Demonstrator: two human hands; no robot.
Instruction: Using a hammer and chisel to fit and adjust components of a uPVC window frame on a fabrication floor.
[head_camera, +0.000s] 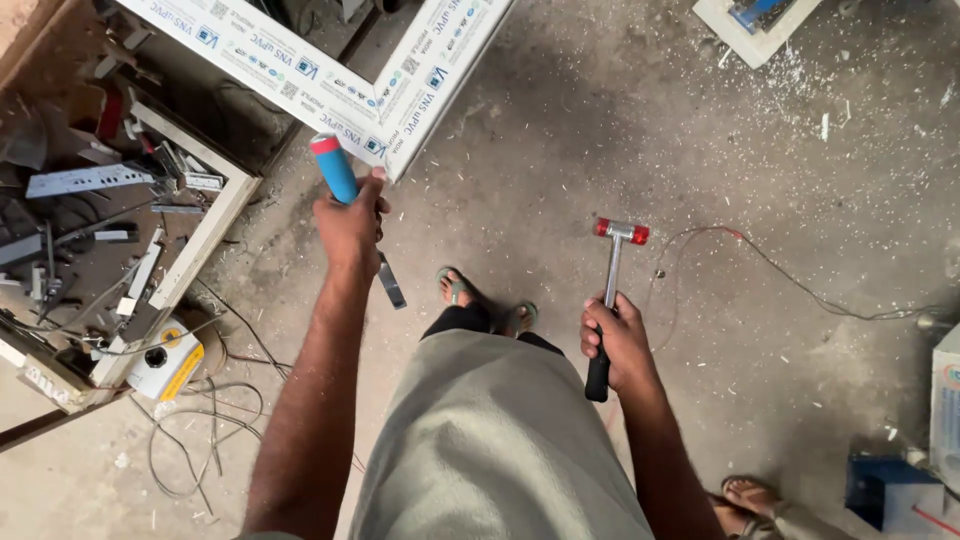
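Gripping a blue-handled chisel (338, 172), the left hand (350, 228) is closed round it — blade pointing down, handle top just under the white frame corner (392, 120). The right hand (620, 345) is clamped on a red-faced mallet (612, 290), head up, above the dusty concrete floor (620, 130).

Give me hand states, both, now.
Left hand: closed on a blue-handled chisel.
Right hand: closed on a red-faced mallet.

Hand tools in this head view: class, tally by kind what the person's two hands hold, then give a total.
Chisel with blue handle, in the left hand: 1
Mallet with red faces, in the right hand: 1
Total: 2
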